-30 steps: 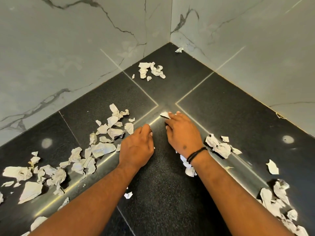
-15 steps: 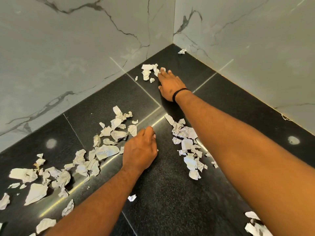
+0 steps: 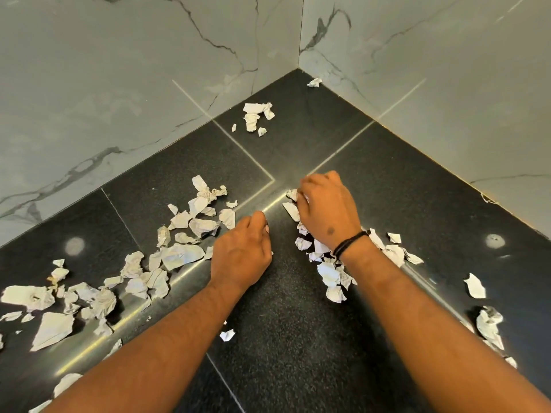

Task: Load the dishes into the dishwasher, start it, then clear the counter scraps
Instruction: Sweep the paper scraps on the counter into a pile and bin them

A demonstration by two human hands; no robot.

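Right hand (image 3: 326,210), fingers curled down, rests on a heap of scraps (image 3: 329,271) at the desk (image 3: 298,338) seam. Left hand (image 3: 241,254) lies loosely curled on bare desk, holding nothing. More scraps (image 3: 182,254) lie left, a few (image 3: 255,116) near the corner.

two hands (image 3: 241,254), dozens of paper scraps (image 3: 182,256).

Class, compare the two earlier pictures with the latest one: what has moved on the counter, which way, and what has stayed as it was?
The right hand has come back from the far cluster of scraps near the corner to the near pile, fingers now curled over paper there. The left hand stays on the counter. The far cluster and the left scatter look unchanged.
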